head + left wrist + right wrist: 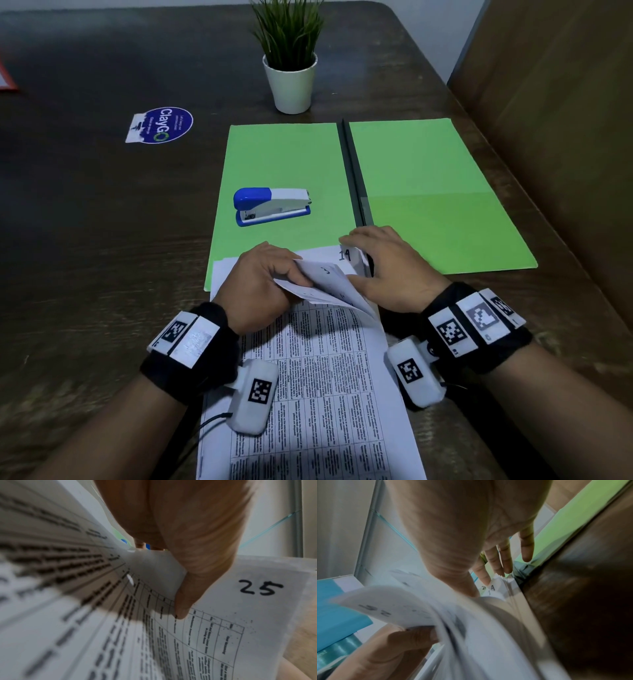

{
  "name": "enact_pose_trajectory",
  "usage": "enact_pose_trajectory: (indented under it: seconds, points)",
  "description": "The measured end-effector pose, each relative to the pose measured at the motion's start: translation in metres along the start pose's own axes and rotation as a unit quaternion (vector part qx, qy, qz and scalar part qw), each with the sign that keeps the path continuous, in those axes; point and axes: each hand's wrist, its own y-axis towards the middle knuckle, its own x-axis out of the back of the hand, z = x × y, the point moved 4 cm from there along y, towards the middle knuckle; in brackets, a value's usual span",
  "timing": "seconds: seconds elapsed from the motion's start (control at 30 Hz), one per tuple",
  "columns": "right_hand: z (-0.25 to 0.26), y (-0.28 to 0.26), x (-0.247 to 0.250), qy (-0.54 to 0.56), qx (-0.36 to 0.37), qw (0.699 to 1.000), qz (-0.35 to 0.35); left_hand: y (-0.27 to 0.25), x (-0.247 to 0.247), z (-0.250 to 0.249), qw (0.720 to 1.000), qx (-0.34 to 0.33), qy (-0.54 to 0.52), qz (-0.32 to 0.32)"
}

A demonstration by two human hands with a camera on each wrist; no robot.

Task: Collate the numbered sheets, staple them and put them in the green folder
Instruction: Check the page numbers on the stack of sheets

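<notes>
sheets (308,377) fanned: left hand (255,287) pinches lifted pages, right hand (387,270) flat, pressing corner.

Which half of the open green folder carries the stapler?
The left half: the blue-and-white stapler lies on it. The right half is bare.

The bench (102,212) lies bare and wide to the left of the folder (428,164), broken only by a round sticker (159,125) lying flat — no bar to a passing hand. On the folder's left leaf stands the stapler (272,206), with green room all round it. The right leaf is bare to its far edge. Beyond the folder the plant pot (291,85) stands at the spine's far end. A brown wall (565,102) closes the right side — little room there.
</notes>
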Motion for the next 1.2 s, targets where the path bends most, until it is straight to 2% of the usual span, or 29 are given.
enact_pose_trajectory:
  seconds: [0.2,0.4,0.63,0.73,0.9,1.13,1.2]
  points:
    - [0.002,-0.002,0.008,0.045,0.006,0.994,-0.101,0.0,0.0,0.005,1.0,0.007,0.008,0.003]
    - [0.0,-0.002,-0.001,-0.015,-0.024,0.999,-0.025,-0.001,-0.001,0.009,0.999,0.04,0.011,0.008]
    - [0.005,-0.004,0.006,-0.024,0.004,0.996,-0.085,-0.001,-0.001,0.005,0.999,0.046,0.011,0.016]
    - [0.005,-0.005,0.007,0.021,-0.015,0.994,-0.104,-0.001,-0.001,0.006,0.999,0.048,0.012,0.015]
    - [0.0,-0.006,0.0,0.154,-0.014,0.986,-0.058,-0.002,-0.002,0.011,0.999,0.029,-0.015,0.017]
    - [0.007,-0.008,0.004,0.181,0.035,0.98,-0.08,-0.002,-0.001,0.014,1.0,0.015,-0.009,0.004]
    - [0.01,-0.01,0.005,0.169,0.044,0.983,-0.063,-0.002,-0.002,0.014,1.0,0.03,-0.003,0.005]
